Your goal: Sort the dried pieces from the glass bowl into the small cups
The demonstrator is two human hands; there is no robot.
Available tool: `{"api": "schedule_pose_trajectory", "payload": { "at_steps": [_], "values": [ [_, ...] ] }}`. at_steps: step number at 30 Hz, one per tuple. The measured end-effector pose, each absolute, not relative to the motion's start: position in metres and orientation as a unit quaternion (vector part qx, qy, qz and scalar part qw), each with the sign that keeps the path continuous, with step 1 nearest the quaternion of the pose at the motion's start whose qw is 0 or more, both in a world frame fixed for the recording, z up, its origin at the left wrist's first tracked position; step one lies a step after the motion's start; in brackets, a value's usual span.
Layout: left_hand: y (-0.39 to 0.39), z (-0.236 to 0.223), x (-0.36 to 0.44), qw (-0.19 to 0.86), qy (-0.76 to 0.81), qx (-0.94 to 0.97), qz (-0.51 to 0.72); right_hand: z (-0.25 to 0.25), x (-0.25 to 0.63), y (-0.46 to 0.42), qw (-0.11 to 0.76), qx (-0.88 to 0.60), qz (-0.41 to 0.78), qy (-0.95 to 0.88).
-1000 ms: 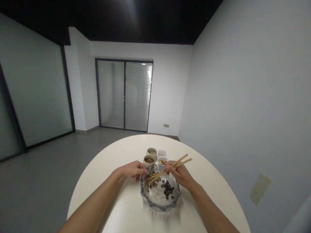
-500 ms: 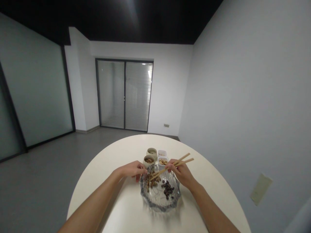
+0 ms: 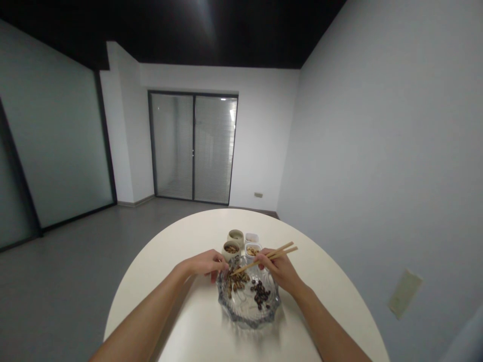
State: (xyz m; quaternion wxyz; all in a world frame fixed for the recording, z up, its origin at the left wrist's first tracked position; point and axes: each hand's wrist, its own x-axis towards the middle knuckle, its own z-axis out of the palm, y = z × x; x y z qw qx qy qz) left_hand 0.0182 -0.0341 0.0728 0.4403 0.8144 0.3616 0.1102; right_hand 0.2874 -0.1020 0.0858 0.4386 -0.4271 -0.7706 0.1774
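A scalloped clear glass bowl [image 3: 251,322] stands on the round table. My left hand [image 3: 207,263] is closed at the bowl's left rim, thumb on top and fingers beside the outer wall. In my right hand [image 3: 279,269] is a pair of wooden chopsticks [image 3: 247,268], tips close together over the bowl's left part. The tips touch or hover just above a pile of brown, elongated shelled-looking pieces [image 3: 237,285]; whether they pinch one is too small to tell. Dark, shiny bean-like pieces [image 3: 260,294] lie in the bowl's right half.
Behind the bowl stand two beige cups; the nearer cup [image 3: 231,257] holds brown pieces, the farther cup [image 3: 236,234] looks greenish inside. Beside them are a white dish [image 3: 248,250] with pale nut-like pieces and another small white dish [image 3: 252,237]. The cream table [image 3: 169,311] has a curved edge.
The chopstick tips have shifted slightly left and farther up in the bowl, and their rear ends have dropped a little. My left hand stays at the rim.
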Motion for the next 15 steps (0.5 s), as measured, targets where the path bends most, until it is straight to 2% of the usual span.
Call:
{"api": "schedule_pose_trajectory", "payload": {
  "at_steps": [8,15],
  "values": [
    [-0.0318,0.0692,0.0179,0.447,0.363,0.809,0.116,0.0922,0.2898,-0.104,0.534,-0.415,0.196,-0.71],
    [-0.0299,0.0675,0.0178,0.446,0.357,0.812,0.121,0.0871,0.2855,-0.0963,0.602,-0.417,0.148,-0.664]
  ]
}}
